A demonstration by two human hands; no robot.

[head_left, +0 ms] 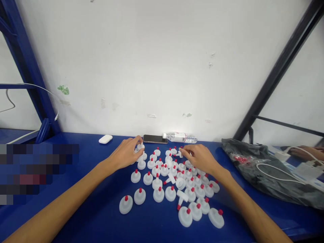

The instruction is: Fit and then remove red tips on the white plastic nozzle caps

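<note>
Many white round nozzle caps with red tips (158,195) are spread over the blue tabletop; most stand tip up, and a few lie on their sides. At the far left of the group, my left hand (126,152) has its thumb and fingers closed around a white cap (140,146), just above other caps; its red tip is not visible. My right hand (201,156) pinches a nozzle cap (179,154) by its red tip at the back of the group, the white part pointing left. Several caps sit below and partly behind the right hand.
Along the wall lie a white earbud case (105,139), a phone (155,139) and a clear water bottle (180,137) on its side. A dark plastic bag (263,182) with red pieces and a white cable is at the right. Metal posts (32,60) flank the table.
</note>
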